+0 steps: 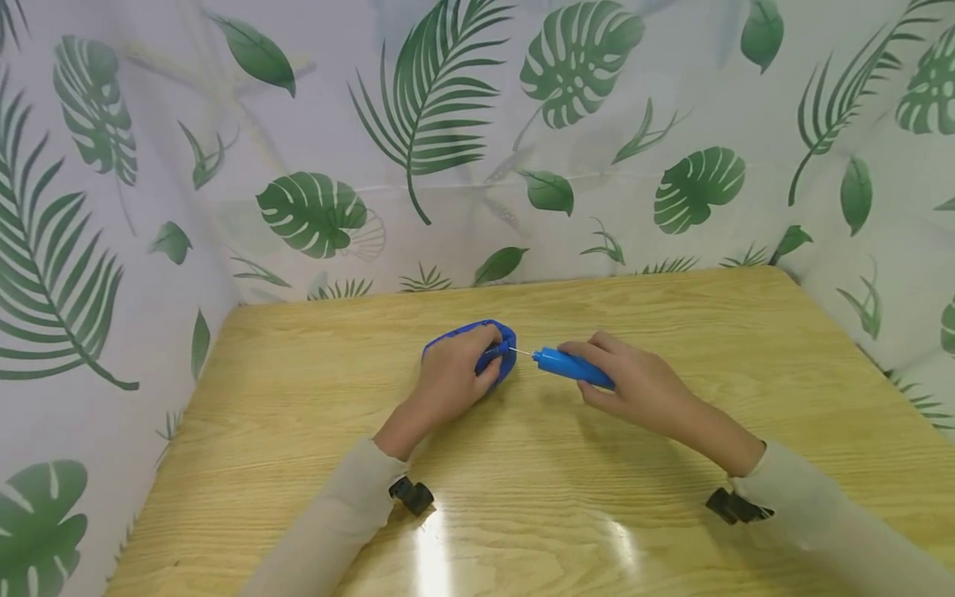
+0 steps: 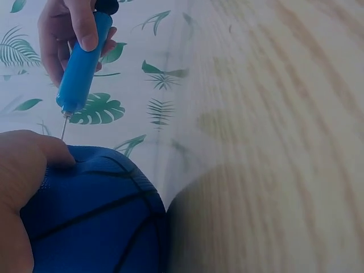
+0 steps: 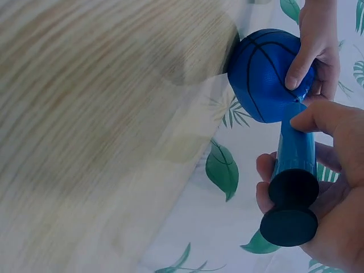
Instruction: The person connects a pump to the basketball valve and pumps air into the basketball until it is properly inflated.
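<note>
A small blue basketball (image 2: 102, 199) with black seam lines lies on the table, looking dented and soft in the head view. My left hand (image 1: 453, 365) grips it from above, fingers and thumb pinching around the spot facing the pump. In my right hand (image 1: 634, 383) is a blue hand pump (image 1: 570, 366), held around its barrel; the right wrist view shows its black handle (image 3: 289, 226) end. A thin metal needle (image 2: 64, 126) runs from the pump to the ball at the left fingers. How deep it sits is hidden.
The light wooden table (image 1: 298, 439) extends around both hands. White cloth (image 1: 462, 199) printed with green leaves stands behind the table and along its sides. Small black wrist cameras (image 1: 412, 496) hang below both pale sleeves (image 1: 351, 497).
</note>
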`<state>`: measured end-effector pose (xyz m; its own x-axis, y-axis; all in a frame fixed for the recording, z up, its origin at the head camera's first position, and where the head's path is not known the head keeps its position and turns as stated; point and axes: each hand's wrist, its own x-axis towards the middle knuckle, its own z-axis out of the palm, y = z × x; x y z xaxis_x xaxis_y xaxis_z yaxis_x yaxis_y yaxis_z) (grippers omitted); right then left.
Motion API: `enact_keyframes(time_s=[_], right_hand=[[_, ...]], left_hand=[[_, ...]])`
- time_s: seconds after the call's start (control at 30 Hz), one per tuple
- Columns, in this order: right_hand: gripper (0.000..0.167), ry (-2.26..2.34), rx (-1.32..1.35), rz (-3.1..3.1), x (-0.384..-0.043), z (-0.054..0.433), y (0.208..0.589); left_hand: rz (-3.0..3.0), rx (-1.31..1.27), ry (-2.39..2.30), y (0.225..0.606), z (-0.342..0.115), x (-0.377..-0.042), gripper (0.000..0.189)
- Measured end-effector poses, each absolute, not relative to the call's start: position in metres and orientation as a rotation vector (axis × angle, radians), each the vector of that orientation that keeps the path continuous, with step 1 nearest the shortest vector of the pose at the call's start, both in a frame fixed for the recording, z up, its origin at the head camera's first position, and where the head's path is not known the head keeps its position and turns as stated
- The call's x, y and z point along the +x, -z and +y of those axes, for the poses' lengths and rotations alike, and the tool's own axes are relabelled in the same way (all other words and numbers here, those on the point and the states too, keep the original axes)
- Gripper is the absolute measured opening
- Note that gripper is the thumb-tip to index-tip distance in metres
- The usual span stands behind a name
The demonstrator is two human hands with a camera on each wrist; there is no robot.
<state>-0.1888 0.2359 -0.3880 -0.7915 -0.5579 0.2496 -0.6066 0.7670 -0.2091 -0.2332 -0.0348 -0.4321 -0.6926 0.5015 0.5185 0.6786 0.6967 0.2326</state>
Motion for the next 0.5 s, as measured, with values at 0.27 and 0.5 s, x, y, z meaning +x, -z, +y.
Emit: enact_keyframes(time_s=[0.27, 0.5], right_hand=[[0.051, -0.070, 1.037, -2.502, -0.180, 0.231, 0.381], [0.054, 0.287, 1.133, -2.277, -0.170, 0.217, 0.366]], left_hand=[[-2.460, -1.013, 0.416, 0.430, -0.037, -0.228, 0.017], [-2.405, -1.129, 0.409, 0.430, -0.037, -0.225, 0.015]])
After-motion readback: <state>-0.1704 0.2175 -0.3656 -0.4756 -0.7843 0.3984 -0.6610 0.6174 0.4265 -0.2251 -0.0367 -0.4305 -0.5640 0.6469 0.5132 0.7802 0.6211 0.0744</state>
